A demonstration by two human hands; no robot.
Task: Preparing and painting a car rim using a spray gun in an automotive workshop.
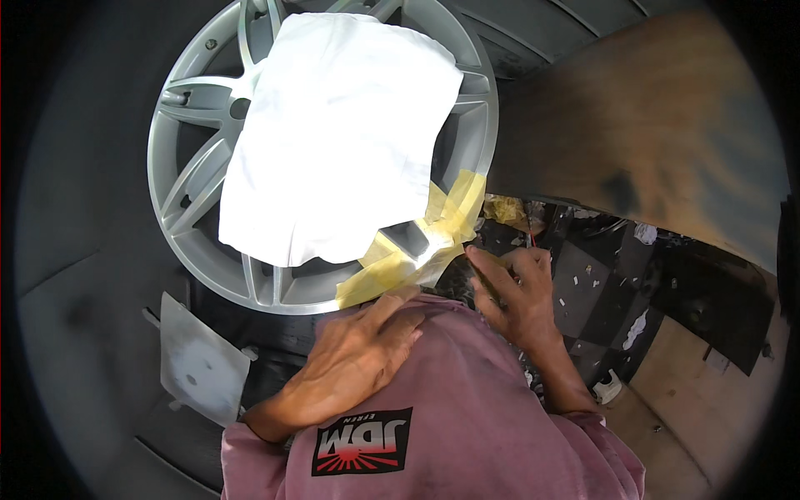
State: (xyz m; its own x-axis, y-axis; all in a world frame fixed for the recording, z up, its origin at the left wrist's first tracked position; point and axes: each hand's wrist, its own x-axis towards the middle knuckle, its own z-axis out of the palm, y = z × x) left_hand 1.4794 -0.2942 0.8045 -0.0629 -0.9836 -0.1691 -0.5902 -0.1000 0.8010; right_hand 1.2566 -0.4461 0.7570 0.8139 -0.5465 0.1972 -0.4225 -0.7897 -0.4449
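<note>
A silver multi-spoke wheel rim is partly covered by a white sheet. Yellow masking tape surrounds a small bright patch on its lower-right edge. My left hand reaches to the rim's bottom edge, index finger stretched along it beside the tape, the other fingers loosely bent. Just right of the taped patch, my right hand holds a thin, dark olive-brown piece between thumb and fingers, too obscured to identify.
A large brown panel fills the upper right. Below it lies a dark floor with scattered scraps. A pale panel sits at lower left. Beige boarding is at lower right. My pink shirt fills the bottom middle.
</note>
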